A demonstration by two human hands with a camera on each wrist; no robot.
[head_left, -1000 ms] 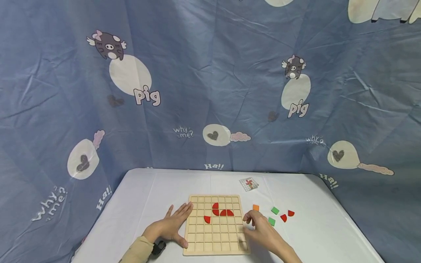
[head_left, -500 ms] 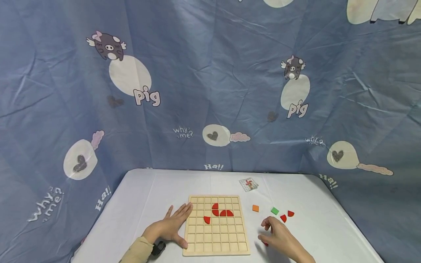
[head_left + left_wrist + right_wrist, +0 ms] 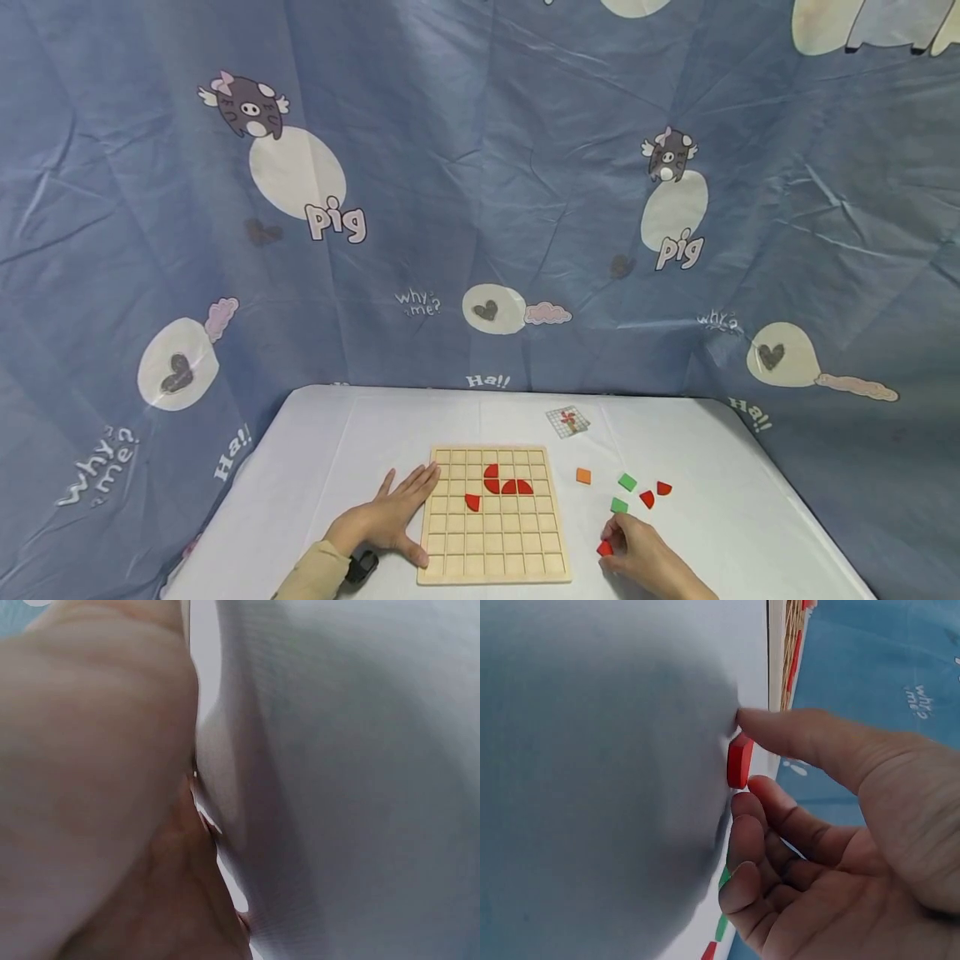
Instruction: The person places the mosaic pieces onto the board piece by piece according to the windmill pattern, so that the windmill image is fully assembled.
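My left hand (image 3: pixel 393 512) rests flat at the left edge of a wooden grid board (image 3: pixel 502 546), fingers spread and thumb at its lower left corner. In the left wrist view, that hand (image 3: pixel 97 765) fills the left side and hides the board. Red quarter-circle tiles (image 3: pixel 491 485) lie in the board's upper middle, with another (image 3: pixel 472 502) farther left. Right of the board, my right hand (image 3: pixel 641 552) pinches a red tile (image 3: pixel 604 548) at the tablecloth. The right wrist view has this tile (image 3: pixel 739 761) between thumb and index finger; its full outline is hidden.
Loose on the white tablecloth (image 3: pixel 750 542) are an orange square tile (image 3: pixel 583 476), two green square tiles (image 3: pixel 618 505) and two red quarter-circle tiles (image 3: pixel 647 499). A small card with a grid picture (image 3: pixel 567 422) lies behind the board. A patterned blue cloth (image 3: pixel 420 208) hangs beyond the table.
My right hand has moved right from the board's edge and come down at the red tile, its fingers closing around it. My left hand stays in place. The tiles on the board look unchanged.
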